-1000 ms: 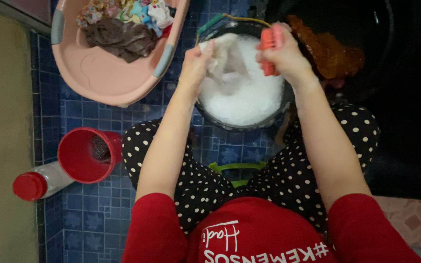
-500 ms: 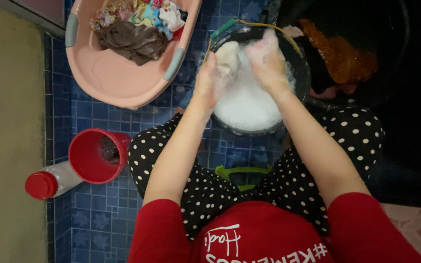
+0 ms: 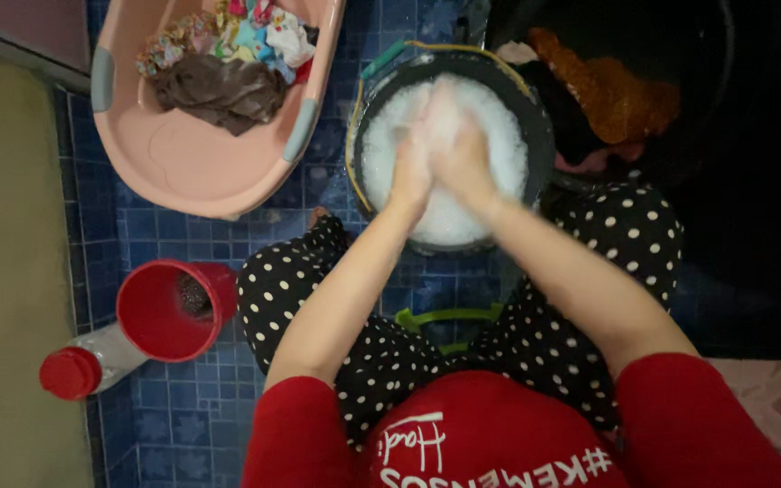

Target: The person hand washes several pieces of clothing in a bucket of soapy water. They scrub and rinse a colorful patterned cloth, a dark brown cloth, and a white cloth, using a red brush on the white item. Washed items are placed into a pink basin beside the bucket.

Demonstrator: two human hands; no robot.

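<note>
Left hand (image 3: 411, 172), right hand (image 3: 463, 163) now pressed together, lower in suds bucket (image 3: 540, 136).

One package is in view: a clear plastic bottle (image 3: 92, 359) with a red screw cap (image 3: 70, 373), lying on its side at the lower left of the head view. It rests on the blue tiled floor (image 3: 174, 416), at the border where the tiles meet a plain beige surface (image 3: 6, 271). The cap end points toward the lower left; the body end points toward the upper right and sits against a red plastic cup (image 3: 169, 312), partly hidden under its rim. The bottle body is transparent to whitish; whether it bears a label cannot be told. No signs or screens appear in the frame.
</note>
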